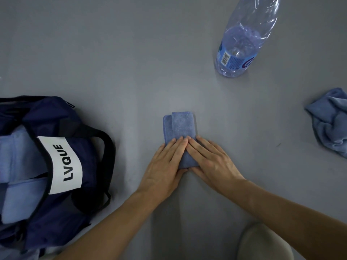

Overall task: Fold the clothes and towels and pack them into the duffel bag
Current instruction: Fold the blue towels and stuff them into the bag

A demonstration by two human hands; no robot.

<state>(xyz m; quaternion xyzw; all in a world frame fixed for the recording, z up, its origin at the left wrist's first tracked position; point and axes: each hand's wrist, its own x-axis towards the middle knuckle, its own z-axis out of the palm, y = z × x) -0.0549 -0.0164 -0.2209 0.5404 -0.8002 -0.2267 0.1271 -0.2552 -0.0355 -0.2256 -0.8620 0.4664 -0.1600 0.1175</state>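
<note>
A small blue towel [180, 126] lies folded into a narrow strip in the middle of the grey table. My left hand [165, 166] and my right hand [210, 162] lie flat on its near end, fingers straight, fingertips meeting on the cloth; both thumbs sit at its near edge. A navy duffel bag [75, 166] with a white LVQUE label stands open at the left, and light blue folded cloth [16, 158] shows inside it. A crumpled light blue cloth [332, 124] lies at the right edge.
A clear plastic water bottle [242, 40] with a blue label stands at the back right. The grey table [112, 53] fills the view. A pale rounded chair back [262, 243] shows at the bottom right.
</note>
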